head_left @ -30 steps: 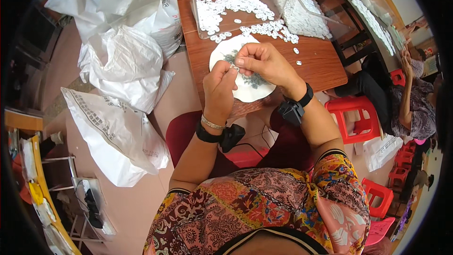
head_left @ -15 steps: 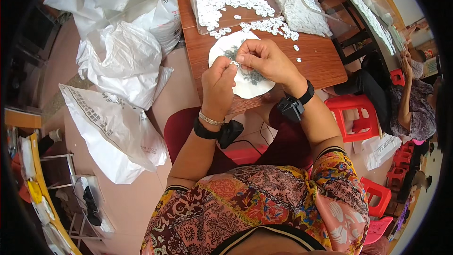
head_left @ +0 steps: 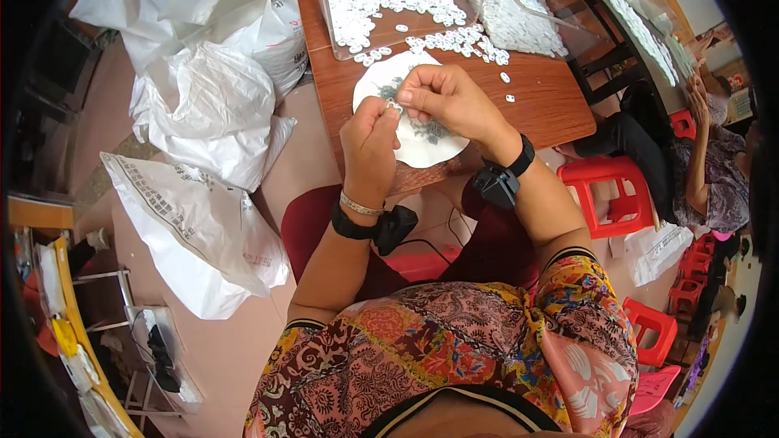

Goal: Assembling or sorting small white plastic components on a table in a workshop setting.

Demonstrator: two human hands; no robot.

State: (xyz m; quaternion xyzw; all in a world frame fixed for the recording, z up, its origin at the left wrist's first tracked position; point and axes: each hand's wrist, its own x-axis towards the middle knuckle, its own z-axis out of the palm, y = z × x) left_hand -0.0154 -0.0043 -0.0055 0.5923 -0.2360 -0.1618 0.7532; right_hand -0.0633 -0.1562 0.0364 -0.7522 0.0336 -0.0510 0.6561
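Observation:
My left hand (head_left: 370,144) is closed, with thumb and forefinger pinching a small white plastic piece (head_left: 393,105). Against that piece my right hand (head_left: 448,104) brings its thumb and forefinger together; whatever is between them is too small to make out. Both hands are over a round white sheet (head_left: 375,85), on which many tiny dark grey parts (head_left: 436,135) lie heaped. Beyond it, loose white oval pieces with dark holes (head_left: 466,42) are scattered on the brown wooden table (head_left: 540,109).
A clear plastic box (head_left: 331,20) stands at the back, with white pieces in and around it. Another heap of white pieces (head_left: 519,20) lies at its right. White sacks (head_left: 211,105) fill the floor at left. A red stool (head_left: 608,195) and a seated person (head_left: 718,182) are at right.
The view has shifted slightly. My hands keep the same pinch at the white piece, the right fingers a little turned; nothing has visibly been put down.

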